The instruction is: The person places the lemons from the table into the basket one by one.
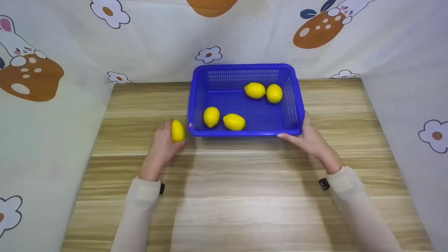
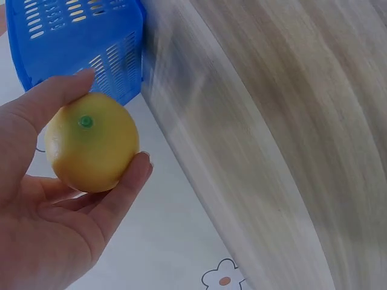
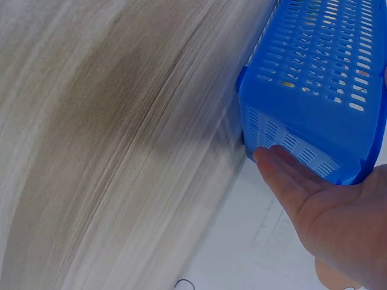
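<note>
My left hand (image 1: 163,141) holds a yellow lemon (image 1: 177,131) just outside the left end of a blue plastic basket (image 1: 245,133). In the left wrist view, the thumb and fingers pinch the lemon (image 2: 97,148) from its sides, and its green stem end shows. At the basket's front right corner, my right hand (image 1: 309,140) rests with the thumb along the front rim. Its fingers lie nearly straight against the slotted side wall (image 3: 296,145) in the right wrist view. Inside the basket are several lemons, a pair near the front left (image 1: 233,122) and a pair at the back right (image 1: 254,90).
The basket stands toward the back of a wood-grain table (image 1: 241,196). Behind it and at both sides hangs a pale cloth (image 1: 154,45) printed with flowers and rabbits. Dark straps (image 1: 324,184) sit at the sleeve cuffs.
</note>
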Motion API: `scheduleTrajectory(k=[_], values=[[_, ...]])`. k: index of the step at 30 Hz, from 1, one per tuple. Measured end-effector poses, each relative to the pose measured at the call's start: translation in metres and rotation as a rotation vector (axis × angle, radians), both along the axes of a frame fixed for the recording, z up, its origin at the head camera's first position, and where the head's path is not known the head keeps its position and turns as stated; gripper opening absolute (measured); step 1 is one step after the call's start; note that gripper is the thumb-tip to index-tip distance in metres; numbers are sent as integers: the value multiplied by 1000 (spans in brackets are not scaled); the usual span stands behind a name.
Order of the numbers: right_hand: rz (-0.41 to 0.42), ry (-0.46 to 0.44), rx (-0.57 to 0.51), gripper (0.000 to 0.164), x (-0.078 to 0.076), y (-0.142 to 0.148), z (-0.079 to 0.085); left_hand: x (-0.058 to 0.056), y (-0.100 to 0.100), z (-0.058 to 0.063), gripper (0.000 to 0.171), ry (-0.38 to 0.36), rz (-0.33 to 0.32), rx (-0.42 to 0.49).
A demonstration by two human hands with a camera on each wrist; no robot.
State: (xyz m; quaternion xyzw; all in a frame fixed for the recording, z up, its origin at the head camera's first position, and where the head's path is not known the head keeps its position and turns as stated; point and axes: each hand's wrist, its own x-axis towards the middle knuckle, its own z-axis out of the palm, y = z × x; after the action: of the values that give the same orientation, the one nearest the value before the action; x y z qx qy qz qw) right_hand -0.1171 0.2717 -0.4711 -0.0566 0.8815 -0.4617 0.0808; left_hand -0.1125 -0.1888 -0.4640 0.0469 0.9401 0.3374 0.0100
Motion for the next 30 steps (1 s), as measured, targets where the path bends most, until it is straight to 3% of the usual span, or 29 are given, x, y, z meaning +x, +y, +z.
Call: scheduleTrajectory(k=[16,30], values=[[7,9,6,122,-1,0,0,8,-8,4,77,71,7,61],[14,5,-5,122,-1,1,1,9,-8,29,81,38,-28,44]])
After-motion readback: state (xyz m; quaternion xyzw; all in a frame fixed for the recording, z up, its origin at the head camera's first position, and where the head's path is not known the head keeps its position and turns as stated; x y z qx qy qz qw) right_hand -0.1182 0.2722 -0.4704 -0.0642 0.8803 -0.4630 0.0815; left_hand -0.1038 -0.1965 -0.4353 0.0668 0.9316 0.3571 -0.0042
